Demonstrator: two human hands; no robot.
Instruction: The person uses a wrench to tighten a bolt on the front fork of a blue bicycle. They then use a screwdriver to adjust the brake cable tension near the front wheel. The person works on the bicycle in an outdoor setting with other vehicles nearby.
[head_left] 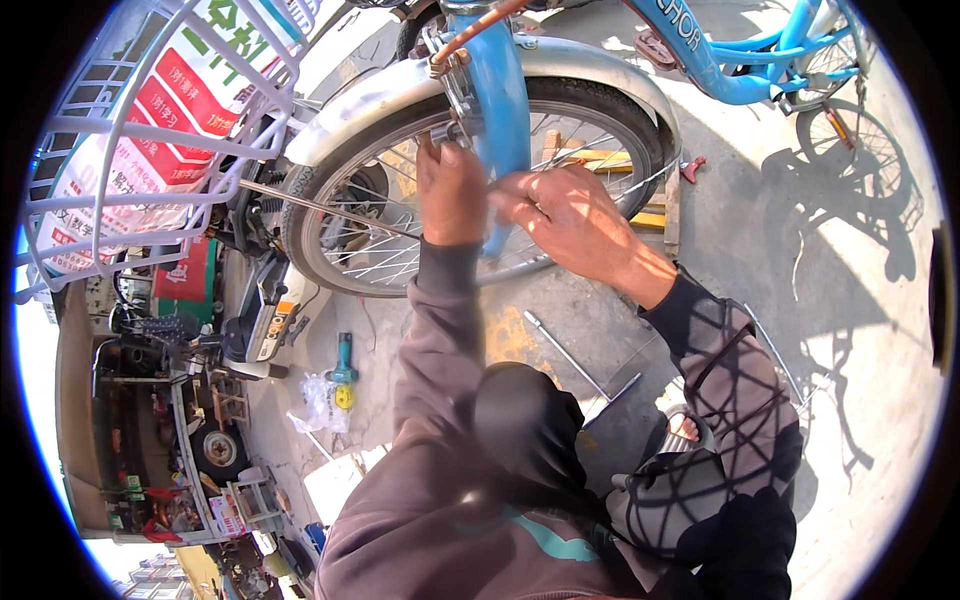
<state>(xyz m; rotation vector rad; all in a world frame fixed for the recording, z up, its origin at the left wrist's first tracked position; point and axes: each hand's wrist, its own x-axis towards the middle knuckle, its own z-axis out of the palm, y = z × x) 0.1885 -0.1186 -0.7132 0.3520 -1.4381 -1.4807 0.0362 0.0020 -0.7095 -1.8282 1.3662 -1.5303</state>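
A bicycle's front wheel (300,235) stands before me, under a silver mudguard (370,105) and a blue fork (503,95). My left hand (452,195) is raised beside the fork, just below the metal rim brake (458,85). Its fingers are curled closed and slightly blurred, and what they grip is hidden. From the right, my right hand (580,220) reaches to the fork's lower part. Its thumb and fingers are drawn together near the left hand's wrist; whatever lies between them is too small to make out.
A lilac wire basket (120,130) juts in at upper left. On the ground lie a teal power tool (344,360), a plastic bag (318,400) and a metal T-shaped rod (565,350). Yellow-painted wood (650,215) sits behind the wheel. A loaded cart (190,430) stands left.
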